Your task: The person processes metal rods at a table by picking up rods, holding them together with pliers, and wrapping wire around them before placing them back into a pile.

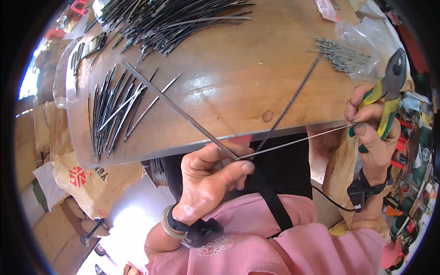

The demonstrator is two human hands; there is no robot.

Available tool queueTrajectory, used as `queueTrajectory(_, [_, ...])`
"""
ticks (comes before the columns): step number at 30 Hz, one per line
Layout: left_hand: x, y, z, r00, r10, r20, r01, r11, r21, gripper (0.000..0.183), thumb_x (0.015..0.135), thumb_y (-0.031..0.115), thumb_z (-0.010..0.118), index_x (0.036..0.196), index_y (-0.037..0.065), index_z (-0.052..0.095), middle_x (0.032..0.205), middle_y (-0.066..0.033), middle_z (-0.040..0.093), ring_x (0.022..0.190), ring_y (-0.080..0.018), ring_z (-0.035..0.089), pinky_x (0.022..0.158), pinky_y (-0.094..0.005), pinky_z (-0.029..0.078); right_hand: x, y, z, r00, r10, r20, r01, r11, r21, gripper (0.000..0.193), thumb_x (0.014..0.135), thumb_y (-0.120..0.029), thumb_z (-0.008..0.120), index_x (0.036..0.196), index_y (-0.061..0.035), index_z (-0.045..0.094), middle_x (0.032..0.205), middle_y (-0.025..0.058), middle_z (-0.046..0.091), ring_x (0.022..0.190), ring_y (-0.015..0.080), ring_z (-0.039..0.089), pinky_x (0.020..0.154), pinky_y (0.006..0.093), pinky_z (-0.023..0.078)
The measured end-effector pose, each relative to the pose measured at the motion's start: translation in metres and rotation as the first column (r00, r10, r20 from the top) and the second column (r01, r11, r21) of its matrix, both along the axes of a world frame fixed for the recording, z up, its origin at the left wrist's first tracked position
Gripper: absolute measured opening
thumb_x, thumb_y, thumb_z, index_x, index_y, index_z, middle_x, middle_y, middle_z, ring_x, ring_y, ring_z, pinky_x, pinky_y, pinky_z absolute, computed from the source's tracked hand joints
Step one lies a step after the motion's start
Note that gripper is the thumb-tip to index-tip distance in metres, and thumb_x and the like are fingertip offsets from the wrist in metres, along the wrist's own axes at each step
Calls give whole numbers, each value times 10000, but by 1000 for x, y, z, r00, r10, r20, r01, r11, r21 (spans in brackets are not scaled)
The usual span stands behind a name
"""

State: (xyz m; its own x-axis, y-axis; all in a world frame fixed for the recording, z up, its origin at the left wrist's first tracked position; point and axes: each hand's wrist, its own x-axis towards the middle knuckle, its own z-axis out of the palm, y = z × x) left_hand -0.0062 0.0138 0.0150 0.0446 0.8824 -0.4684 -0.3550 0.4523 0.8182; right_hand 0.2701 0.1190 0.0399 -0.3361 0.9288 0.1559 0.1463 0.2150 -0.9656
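My left hand (201,172) is closed in a pinch at the table's near edge. Between its thumb and fingers two dark narrow strips meet: one strip (174,107) slants away to the far left, the other strip (293,98) to the far right. From the same pinch a thin pale wire (298,139) runs taut to my right hand (376,137), whose fingertips grip its far end. That hand also has pliers (387,98) with yellow and green handles tucked in it, their dark jaws pointing up and away from the wire.
On the wooden table (238,87) lies a loose group of dark strips (114,114) at left. A large pile of strips (169,20) is at the back. At far right a bundle of grey wires (343,56) rests by a clear plastic bag (373,43).
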Motion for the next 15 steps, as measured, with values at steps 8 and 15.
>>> queueTrajectory(8, [6,4,-1,976,-212,-51,202,967,-153,92,828,-48,690,919,-35,695,689,-29,646,577,-59,564,533,-211,450,-34,9,9,789,168,591,-444,821,359,208,659,-37,708,853,16,654,1007,153,594,836,296,567,858,426,418])
queueTrajectory(15, [8,4,-1,973,-228,-33,219,959,-177,42,847,-37,685,886,-32,672,709,-23,632,574,-66,563,528,-224,463,-44,12,-8,785,196,588,-495,770,403,285,547,-22,700,804,25,583,1000,139,575,814,327,511,839,475,371])
